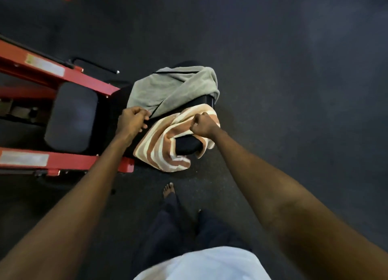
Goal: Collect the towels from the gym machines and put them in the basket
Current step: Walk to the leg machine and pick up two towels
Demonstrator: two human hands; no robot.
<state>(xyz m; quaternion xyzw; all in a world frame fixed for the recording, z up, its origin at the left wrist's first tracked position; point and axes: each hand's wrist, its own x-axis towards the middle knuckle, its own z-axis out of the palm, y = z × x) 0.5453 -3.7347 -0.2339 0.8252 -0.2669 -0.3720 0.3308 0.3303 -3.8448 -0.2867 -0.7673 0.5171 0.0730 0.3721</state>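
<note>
Carpet [273,70], dark, under red machine [42,74]; left hand [132,120] pinches grey towel [174,86], right hand [202,125] grips striped towel [159,145].

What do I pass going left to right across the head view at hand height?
Red machine frame → black seat pad → left hand → striped towel → right hand → dark floor.

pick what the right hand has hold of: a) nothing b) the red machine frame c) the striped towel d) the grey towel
c: the right hand is closed on a bunched fold of the striped towel, which drapes over the rim of the black basket, while the left hand pinches the edge of the grey towel.
</note>
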